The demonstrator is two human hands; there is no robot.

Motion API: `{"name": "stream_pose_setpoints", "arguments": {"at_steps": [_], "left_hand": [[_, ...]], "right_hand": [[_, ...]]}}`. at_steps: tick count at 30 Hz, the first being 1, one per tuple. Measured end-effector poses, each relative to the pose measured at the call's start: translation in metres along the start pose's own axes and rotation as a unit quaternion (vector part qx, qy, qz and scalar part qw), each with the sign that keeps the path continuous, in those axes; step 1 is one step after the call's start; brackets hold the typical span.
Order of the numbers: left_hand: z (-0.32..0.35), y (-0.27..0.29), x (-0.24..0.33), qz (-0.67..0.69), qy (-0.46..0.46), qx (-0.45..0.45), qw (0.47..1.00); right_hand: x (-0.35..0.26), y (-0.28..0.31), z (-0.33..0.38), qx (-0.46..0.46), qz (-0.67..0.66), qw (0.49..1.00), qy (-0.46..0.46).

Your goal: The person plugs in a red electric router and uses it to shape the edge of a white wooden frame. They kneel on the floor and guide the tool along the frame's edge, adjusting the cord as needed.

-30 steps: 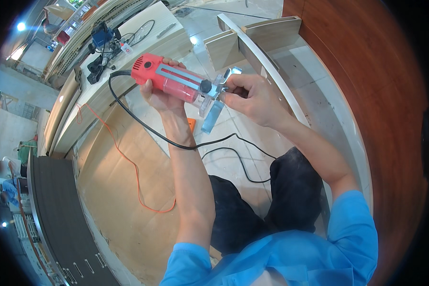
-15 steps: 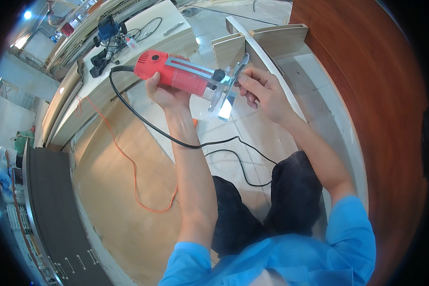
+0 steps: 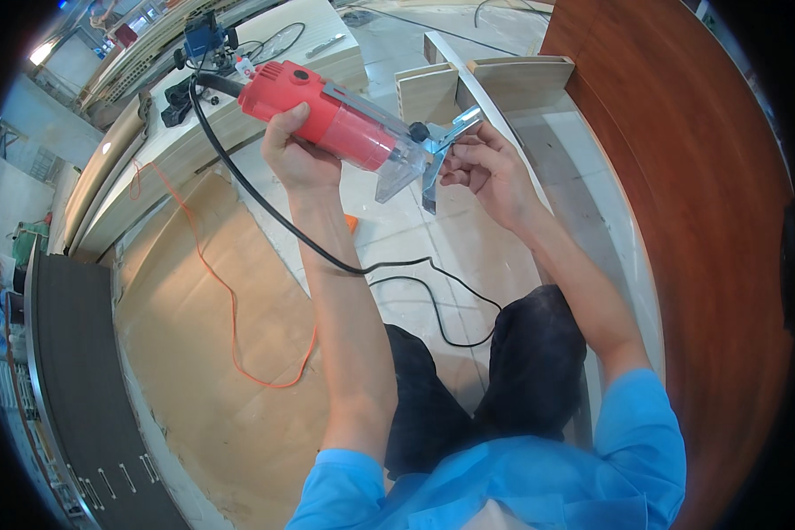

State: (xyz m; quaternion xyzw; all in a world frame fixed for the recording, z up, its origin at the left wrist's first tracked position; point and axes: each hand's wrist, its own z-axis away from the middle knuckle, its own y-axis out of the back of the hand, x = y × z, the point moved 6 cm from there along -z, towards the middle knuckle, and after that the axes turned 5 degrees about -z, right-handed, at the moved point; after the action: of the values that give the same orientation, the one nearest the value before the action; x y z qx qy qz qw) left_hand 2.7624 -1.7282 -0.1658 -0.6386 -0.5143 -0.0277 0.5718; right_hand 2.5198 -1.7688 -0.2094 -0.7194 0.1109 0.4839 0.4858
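A red trim router (image 3: 349, 132) with a clear plastic base is held up in front of me, lying nearly on its side. My left hand (image 3: 305, 163) wraps round its red body from below, thumb on top. At the base end sits a shiny metal guide bracket (image 3: 453, 130) beside a black knob (image 3: 419, 132). My right hand (image 3: 496, 177) is closed at this bracket, thumb and fingers pinching its near side. The fingertips partly hide what they grip. From the router's back end a thick black cord (image 3: 269, 210) hangs down across my left forearm.
A pale workbench (image 3: 327, 49) at the far left bears a blue power tool (image 3: 205, 42). A curved pale wooden frame (image 3: 481, 84) stands ahead, next to a reddish-brown panel (image 3: 671, 230) on the right. An orange cord (image 3: 233, 318) crosses a brown sheet (image 3: 185, 353) on the floor.
The router has tilted, with its base end slightly lower and its metal bracket seen at a different angle. My right hand stays at the bracket. The whole view has shifted a little.
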Motion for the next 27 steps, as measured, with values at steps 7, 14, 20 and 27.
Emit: {"name": "stream_pose_setpoints", "arguments": {"at_steps": [7, 14, 20, 27], "left_hand": [[0.003, -0.002, 0.008, -0.036, -0.010, -0.003, 0.999], [0.000, -0.002, 0.007, -0.028, -0.008, -0.005, 1.000], [-0.001, 0.001, 0.006, -0.012, -0.004, 0.014, 1.000], [0.000, 0.001, 0.009, 0.002, -0.008, 0.008, 1.000]], "right_hand": [[0.016, 0.005, -0.003, 0.003, -0.066, 0.997, -0.032], [0.011, 0.008, -0.004, 0.009, -0.007, 1.000, 0.014], [-0.003, -0.002, 0.000, -0.004, 0.189, 0.973, 0.132], [0.010, 0.002, -0.002, -0.009, 0.018, 1.000, -0.007]]}}
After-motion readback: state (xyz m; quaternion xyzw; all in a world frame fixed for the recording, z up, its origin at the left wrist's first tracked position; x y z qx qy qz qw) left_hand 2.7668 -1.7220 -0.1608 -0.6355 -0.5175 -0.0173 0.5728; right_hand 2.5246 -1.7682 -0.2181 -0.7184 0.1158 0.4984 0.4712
